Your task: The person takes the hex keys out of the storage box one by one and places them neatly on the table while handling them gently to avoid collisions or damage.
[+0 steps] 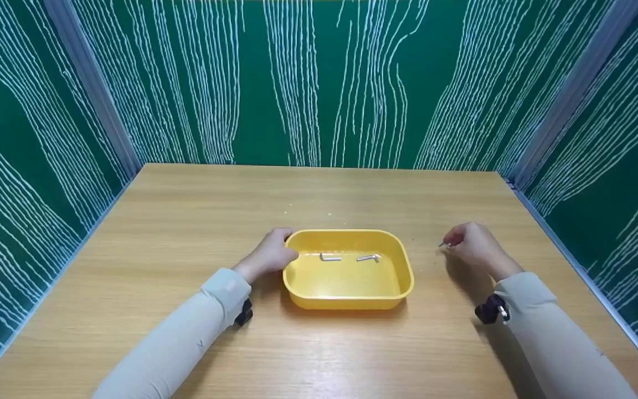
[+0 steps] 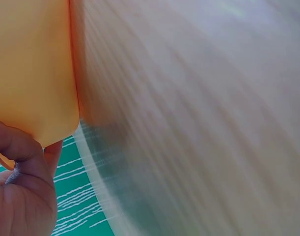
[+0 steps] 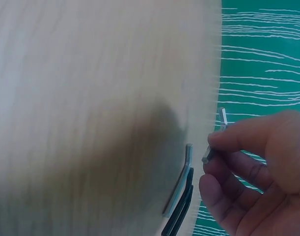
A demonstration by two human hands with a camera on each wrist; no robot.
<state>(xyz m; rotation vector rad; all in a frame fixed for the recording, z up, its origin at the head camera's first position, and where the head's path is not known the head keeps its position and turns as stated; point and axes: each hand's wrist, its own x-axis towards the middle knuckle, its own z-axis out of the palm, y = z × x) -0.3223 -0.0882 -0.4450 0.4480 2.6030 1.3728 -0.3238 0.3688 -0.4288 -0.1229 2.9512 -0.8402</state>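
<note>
My left hand (image 1: 268,256) grips the left end of a yellow plastic tray (image 1: 348,303), thumb over the rim. In the left wrist view its curled fingers (image 2: 22,147) lie against the tray's corner. Two small silver L-shaped hex keys lie apart on the tray floor, a left hex key (image 1: 330,259) and a right hex key (image 1: 368,258). To the right of the tray, my right hand (image 1: 477,246) holds another hex key (image 3: 222,117) between thumb and fingertips, over the table. Part of that key is hidden by the fingers.
Near the right hand, a silver hex key (image 3: 178,184) and dark hex keys (image 3: 181,209) lie close together on the wooden table (image 1: 214,194). Green walls (image 1: 252,83) with white wavy lines stand behind and at both sides. Tiny pale specks dot the table behind the tray.
</note>
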